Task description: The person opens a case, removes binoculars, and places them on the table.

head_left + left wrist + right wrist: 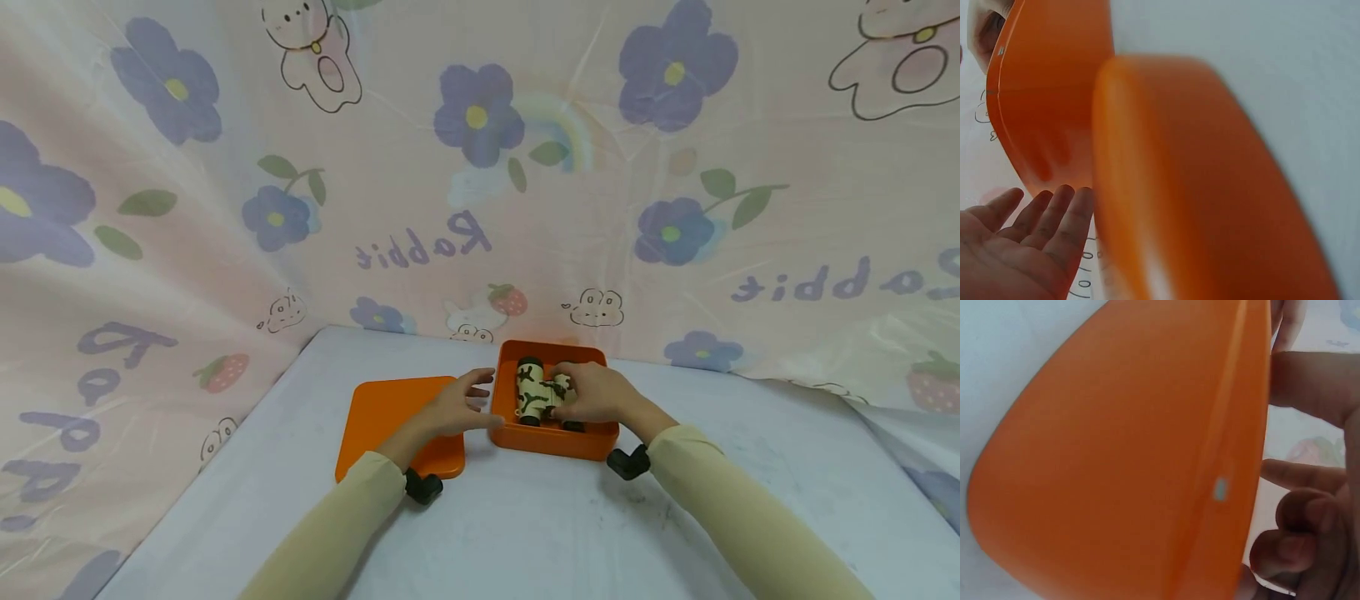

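A pair of camouflage-patterned binoculars point(531, 392) lies in an orange box point(551, 442), one barrel toward the left wall. My right hand point(600, 392) reaches over the box's right side and grips the other barrel, mostly covering it. In the right wrist view the box's outer wall point(1104, 462) hides what the fingers point(1307, 478) hold. My left hand point(453, 408) is beside the box's left wall with fingers spread and nothing in it. Its palm shows in the left wrist view, fingertips point(1063, 194) close to the box wall point(1054, 112).
An orange lid point(397, 417) lies flat on the white table point(510, 533), left of the box and partly beneath my left forearm. Behind the table hangs a pale curtain point(555, 217) printed with flowers and rabbits. Small dark wrist cameras point(628, 462) sit below both wrists.
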`<state>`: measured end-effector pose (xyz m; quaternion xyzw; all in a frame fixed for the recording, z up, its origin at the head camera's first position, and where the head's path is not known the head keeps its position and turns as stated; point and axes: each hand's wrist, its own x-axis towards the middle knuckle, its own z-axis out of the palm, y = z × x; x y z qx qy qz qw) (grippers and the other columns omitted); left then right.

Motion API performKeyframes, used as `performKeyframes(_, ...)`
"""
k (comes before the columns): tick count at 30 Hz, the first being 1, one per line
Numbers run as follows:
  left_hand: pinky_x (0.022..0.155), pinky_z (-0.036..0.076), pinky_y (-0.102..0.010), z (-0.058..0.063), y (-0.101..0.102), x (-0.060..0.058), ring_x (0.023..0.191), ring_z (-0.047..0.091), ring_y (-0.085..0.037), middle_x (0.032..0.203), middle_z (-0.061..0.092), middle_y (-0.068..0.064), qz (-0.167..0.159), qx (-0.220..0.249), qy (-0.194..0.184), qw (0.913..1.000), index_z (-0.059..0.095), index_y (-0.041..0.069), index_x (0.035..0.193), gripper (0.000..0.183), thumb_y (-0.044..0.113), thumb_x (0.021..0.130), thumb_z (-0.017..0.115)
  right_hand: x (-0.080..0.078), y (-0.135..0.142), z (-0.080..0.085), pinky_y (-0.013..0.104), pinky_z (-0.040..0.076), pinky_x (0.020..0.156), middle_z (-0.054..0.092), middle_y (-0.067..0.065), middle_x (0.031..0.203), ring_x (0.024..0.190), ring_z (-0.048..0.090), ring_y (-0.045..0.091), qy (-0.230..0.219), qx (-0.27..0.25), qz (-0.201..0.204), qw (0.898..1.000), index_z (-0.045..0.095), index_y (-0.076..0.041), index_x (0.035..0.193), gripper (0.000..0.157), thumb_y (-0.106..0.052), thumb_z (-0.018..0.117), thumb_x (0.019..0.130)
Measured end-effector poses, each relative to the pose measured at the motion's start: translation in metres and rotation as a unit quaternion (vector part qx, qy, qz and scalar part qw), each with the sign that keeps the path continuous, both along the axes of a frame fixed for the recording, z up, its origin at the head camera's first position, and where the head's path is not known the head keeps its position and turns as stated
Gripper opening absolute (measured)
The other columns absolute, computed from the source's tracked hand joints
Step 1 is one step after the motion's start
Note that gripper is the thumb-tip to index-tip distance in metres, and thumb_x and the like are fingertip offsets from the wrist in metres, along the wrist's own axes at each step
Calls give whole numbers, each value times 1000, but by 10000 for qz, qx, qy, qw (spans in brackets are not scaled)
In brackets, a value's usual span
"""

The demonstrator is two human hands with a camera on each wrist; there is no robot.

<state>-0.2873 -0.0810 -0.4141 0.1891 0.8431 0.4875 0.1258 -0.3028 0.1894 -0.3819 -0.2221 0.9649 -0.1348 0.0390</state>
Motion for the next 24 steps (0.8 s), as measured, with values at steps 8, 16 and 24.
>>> performKeyframes(8, 105, 45, -50, -5, 7, -3, 130, 49, -33, 153, 36, -10, -61, 195, -34, 9998, 27, 19, 152, 91, 27, 78, 80, -2, 0, -3, 42, 57, 75, 69, 3, 111, 86, 63, 16, 34, 125, -23, 9999, 58, -17, 130, 66, -46, 77, 75)
performKeyframes(16, 105, 46, -48, -11, 10, -7, 128, 50, -31, 151, 38, -9, 26, 282, -124, 9995, 28, 20, 152, 91, 24, 78, 81, -3, -1, -5, 48, 56, 82, 66, 7, 122, 92, 64, 20, -85, 119, -166, 9998, 57, -15, 132, 69, -47, 78, 74)
performKeyframes(24, 104, 47, -49, -12, 10, -9, 128, 51, -32, 149, 40, -9, 102, 320, -237, 9992, 29, 20, 152, 92, 25, 77, 81, -7, -2, -9, 52, 53, 89, 63, 8, 128, 109, 62, 28, -91, 120, -163, 9998, 57, -14, 133, 71, -47, 79, 74)
